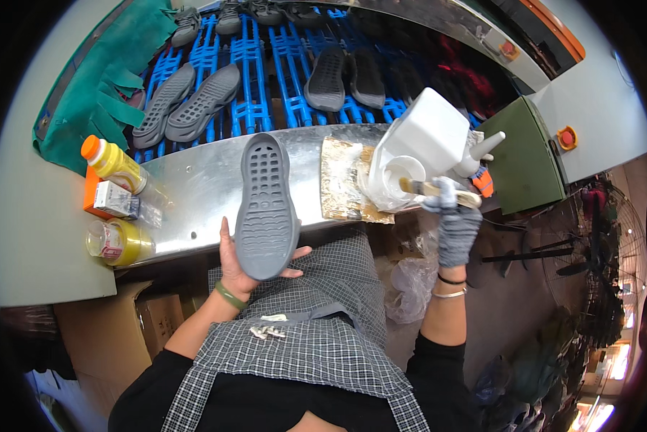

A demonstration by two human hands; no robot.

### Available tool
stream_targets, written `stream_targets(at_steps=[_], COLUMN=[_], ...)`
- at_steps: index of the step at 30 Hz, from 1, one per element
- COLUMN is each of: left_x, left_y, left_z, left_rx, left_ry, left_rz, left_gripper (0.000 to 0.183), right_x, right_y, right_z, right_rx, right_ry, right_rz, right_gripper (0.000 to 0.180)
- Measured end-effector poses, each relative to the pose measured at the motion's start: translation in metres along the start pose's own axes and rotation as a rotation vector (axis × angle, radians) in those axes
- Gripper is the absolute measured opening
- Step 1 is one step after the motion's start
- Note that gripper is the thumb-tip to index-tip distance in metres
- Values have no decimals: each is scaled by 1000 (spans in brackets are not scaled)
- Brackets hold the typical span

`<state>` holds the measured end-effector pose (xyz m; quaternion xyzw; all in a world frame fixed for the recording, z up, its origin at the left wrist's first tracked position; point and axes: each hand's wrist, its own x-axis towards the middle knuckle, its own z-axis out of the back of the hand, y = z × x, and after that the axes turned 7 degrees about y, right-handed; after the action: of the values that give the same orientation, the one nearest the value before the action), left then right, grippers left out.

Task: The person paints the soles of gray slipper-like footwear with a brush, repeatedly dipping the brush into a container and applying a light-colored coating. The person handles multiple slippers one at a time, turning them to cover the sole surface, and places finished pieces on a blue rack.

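Observation:
On my bare left hand (236, 268) rests a grey shoe sole (267, 210), its inner side with square hollows facing up; my thumb and fingertips show along its edges. My right hand (458, 232), in a grey knitted glove, is closed around the handle of a brush (426, 188). The brush's bristles are at the mouth of a white plastic container (385, 173), whose contents I cannot make out. Beside it, left, lies a glue-crusted piece of board (342, 181) on the metal ledge (204, 178).
More grey soles (202, 102) lie on the blue-barred conveyor (250, 81) beyond the ledge. Yellow bottles (121, 167) and small boxes stand left. A white squeeze bottle (477, 156) and a green metal box (523, 156) are at right. A large fan (593, 259) stands far right.

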<state>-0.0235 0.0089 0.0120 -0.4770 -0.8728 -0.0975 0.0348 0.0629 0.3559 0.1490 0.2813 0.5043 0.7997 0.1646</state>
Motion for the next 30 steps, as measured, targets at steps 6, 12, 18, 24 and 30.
stream_targets(at_steps=[6,12,18,24,30], left_x=[0,-8,-19,-27,-29], left_y=[2,4,27,26,19], left_z=[-16,-22,-28,-24,-26], left_rx=[-46,-19,180,219,228], left_ry=[-124,-132,-268,-274,-264], left_rz=[-120,-115,-21,6,-2], left_gripper=[95,77,71,74,76], right_x=[3,-14,-28,-7,-67], right_y=[-55,4,-46,8,-8], right_z=[4,5,-56,-180,-184], right_rx=[-326,274,1233,985,875], right_ry=[67,-259,91,144,385], right_rz=[130,-150,-341,-442,-391], right_gripper=[24,29,28,27,38])
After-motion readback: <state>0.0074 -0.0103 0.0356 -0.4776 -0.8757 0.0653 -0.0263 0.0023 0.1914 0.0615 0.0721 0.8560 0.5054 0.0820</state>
